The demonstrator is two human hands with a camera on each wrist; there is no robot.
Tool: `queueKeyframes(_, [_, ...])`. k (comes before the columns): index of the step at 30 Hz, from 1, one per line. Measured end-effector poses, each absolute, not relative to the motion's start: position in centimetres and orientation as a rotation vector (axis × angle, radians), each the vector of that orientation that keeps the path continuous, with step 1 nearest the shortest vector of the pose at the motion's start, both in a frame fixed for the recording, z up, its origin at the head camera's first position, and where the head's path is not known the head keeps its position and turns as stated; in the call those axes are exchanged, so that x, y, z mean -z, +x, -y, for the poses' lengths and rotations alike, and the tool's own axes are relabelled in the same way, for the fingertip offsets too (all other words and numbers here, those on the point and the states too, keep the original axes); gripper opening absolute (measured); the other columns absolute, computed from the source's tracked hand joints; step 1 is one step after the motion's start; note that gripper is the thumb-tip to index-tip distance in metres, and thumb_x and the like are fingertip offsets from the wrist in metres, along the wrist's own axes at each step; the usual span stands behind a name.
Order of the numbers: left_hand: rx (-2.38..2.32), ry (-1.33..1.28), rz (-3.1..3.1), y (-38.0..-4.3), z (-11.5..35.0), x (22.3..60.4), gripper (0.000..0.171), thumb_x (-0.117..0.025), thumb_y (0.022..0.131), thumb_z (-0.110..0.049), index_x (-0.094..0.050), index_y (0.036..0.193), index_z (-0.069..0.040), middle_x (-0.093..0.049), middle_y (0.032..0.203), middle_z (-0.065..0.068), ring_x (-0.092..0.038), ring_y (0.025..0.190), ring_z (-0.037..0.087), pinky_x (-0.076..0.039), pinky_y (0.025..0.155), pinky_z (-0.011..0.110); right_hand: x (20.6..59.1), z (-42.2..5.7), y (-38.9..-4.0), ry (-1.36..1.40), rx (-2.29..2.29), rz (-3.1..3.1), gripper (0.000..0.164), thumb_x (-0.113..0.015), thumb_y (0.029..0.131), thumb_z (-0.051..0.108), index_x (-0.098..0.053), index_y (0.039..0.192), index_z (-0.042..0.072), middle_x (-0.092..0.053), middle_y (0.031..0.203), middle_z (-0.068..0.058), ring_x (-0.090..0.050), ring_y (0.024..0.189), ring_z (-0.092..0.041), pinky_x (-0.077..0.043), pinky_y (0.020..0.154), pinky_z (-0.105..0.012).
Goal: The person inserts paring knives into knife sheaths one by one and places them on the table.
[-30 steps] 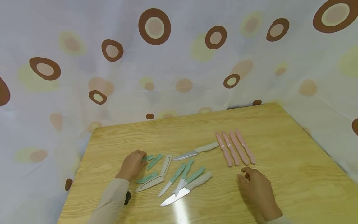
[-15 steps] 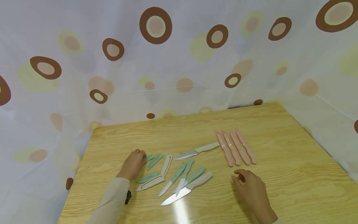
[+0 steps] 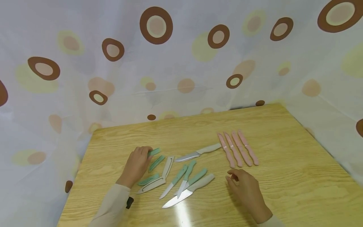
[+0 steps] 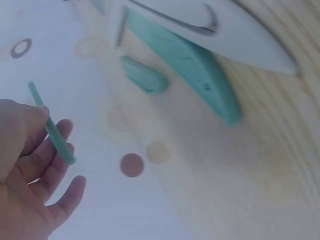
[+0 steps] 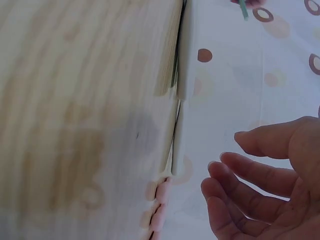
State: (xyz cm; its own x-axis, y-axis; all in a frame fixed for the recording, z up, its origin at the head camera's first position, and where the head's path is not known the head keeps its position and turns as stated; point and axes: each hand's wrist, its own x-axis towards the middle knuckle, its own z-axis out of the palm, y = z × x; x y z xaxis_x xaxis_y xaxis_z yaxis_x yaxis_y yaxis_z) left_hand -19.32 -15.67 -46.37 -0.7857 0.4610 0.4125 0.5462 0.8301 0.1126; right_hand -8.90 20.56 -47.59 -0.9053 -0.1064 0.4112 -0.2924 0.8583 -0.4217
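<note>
My left hand [image 3: 136,166] pinches a green knife sheath [image 4: 54,131] between thumb and fingers, lifted above the table's left side. Below it lie two more green sheaths [image 3: 156,163] and a cream V of sheaths [image 3: 153,185]. Green-handled knives [image 3: 180,175] with bare blades lie in the middle, crossing one another, beside a large cream-handled knife [image 3: 202,183]. Another cream-handled knife [image 3: 209,148] lies farther back. My right hand [image 3: 246,191] hovers over the table to the right of them, fingers loosely bent, holding nothing.
Several pink sheathed knives [image 3: 237,148] lie side by side at the right back, close to the rear cream handle. The wooden table [image 3: 295,164] meets a patterned cloth [image 3: 181,63] behind and at both sides.
My left hand has raised the green sheath off the table and moved slightly up and right. My right hand has drifted left toward the knives.
</note>
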Motion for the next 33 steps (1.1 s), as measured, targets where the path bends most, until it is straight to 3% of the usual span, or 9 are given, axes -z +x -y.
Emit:
queueKeyframes(8, [0.37,-0.839,2.522,-18.0,15.3,44.1,0.025,-0.063,0.089,-0.013,-0.058,0.11,-0.001,-0.061,0.099,0.008,-0.053,0.089,0.022,-0.047,0.075,0.034,46.8,-17.8,-12.0,0.454,-0.642,2.718,0.014,-0.074,0.076,0.007,-0.069,0.089,0.003,-0.06,0.076,0.0,-0.054,0.067,-0.011,-0.049,0.06,-0.023])
queueKeyframes(15, [0.423,-0.845,2.531,-17.1,15.2,43.7,0.027,-0.067,0.085,-0.011,-0.059,0.109,-0.003,-0.062,0.102,0.007,-0.055,0.096,0.022,-0.047,0.081,0.037,46.2,-15.5,-15.7,0.948,-0.5,2.723,0.013,-0.072,0.078,0.009,-0.07,0.09,0.008,-0.062,0.09,0.0,-0.055,0.084,-0.015,-0.049,0.075,-0.026])
queueKeyframes(21, [0.414,-0.856,2.525,-17.0,15.1,43.8,0.026,-0.068,0.084,-0.011,-0.06,0.108,-0.003,-0.062,0.102,0.007,-0.055,0.096,0.022,-0.047,0.082,0.038,46.6,-14.2,-18.4,1.162,-0.366,2.746,0.01,-0.072,0.077,0.006,-0.071,0.086,0.008,-0.063,0.089,0.0,-0.052,0.081,-0.014,-0.047,0.073,-0.024])
queueKeyframes(25, [0.374,-0.885,2.503,-16.9,15.1,43.9,0.026,-0.068,0.084,-0.011,-0.06,0.107,-0.003,-0.062,0.1,0.008,-0.057,0.094,0.023,-0.048,0.079,0.038,47.1,-13.7,-19.1,1.298,-0.331,2.736,0.01,-0.07,0.076,0.003,-0.071,0.082,0.01,-0.064,0.084,0.003,-0.053,0.078,-0.012,-0.047,0.073,-0.023])
queueKeyframes(33, [0.334,-0.907,2.475,-16.7,15.4,44.2,0.027,-0.069,0.083,-0.011,-0.059,0.108,-0.002,-0.062,0.098,0.008,-0.057,0.092,0.023,-0.049,0.077,0.038,48.2,-13.0,-19.4,1.406,-0.247,2.671,0.01,-0.076,0.074,0.015,-0.072,0.083,0.017,-0.064,0.087,0.006,-0.053,0.082,-0.009,-0.045,0.078,-0.019])
